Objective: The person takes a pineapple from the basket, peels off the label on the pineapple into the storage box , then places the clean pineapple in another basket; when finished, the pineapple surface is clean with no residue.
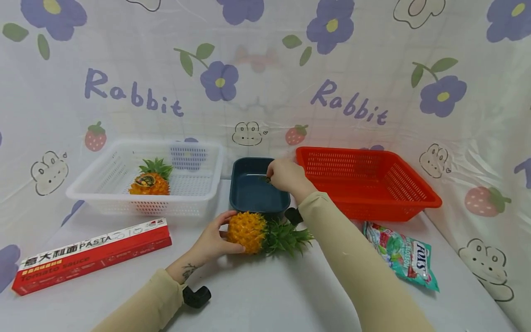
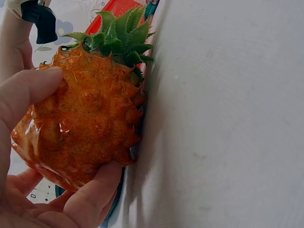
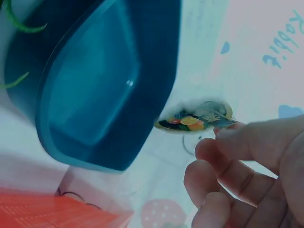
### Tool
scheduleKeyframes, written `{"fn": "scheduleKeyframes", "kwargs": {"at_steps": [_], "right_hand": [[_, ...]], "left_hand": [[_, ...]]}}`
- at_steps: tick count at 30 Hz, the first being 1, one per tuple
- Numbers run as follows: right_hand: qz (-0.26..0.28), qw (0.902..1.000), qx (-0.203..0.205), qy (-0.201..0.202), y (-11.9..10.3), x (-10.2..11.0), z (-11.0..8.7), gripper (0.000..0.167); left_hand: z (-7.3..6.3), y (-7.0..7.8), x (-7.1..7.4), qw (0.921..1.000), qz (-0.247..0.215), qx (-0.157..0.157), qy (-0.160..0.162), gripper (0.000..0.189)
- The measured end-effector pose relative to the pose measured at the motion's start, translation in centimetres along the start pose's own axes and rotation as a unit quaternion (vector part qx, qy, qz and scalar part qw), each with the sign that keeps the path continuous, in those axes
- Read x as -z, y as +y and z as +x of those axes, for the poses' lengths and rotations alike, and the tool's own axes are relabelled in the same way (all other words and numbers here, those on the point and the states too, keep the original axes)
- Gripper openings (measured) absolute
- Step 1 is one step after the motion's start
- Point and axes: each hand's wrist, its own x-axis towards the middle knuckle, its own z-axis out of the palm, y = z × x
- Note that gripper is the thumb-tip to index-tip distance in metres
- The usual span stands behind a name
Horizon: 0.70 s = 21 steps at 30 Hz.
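My left hand [image 1: 212, 238] grips a small toy-like pineapple [image 1: 247, 232] that lies on its side, its green leaves [image 1: 285, 236] pointing right. In the left wrist view, the thumb and fingers wrap the orange fruit [image 2: 90, 109]. Above the dark blue bin [image 1: 259, 188], my right hand [image 1: 289, 176] pinches an oval sticker [image 3: 197, 118] by its edge between thumb and index finger. The sticker is dark with a gold rim and fruit pictures, slightly blurred. Nothing shows inside the bin.
A white basket [image 1: 207, 198] at the back left contains another pineapple [image 1: 154, 180] bearing a dark label. A red basket [image 1: 415, 186] stands at the back right. A red pasta box [image 1: 93, 256] lies left; a teal FOX'S candy bag [image 1: 402, 256] lies right.
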Motion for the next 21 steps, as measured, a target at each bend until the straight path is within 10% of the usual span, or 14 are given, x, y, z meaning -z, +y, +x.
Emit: {"fn": "scheduleKeyframes", "kwargs": {"at_steps": [21], "right_hand": [[0.042, 0.9984, 0.012, 0.037, 0.38, -0.56, -0.59, 0.016]], "left_hand": [[0.12, -0.15, -0.02, 0.9999, 0.007, 0.011, 0.000, 0.088]]}}
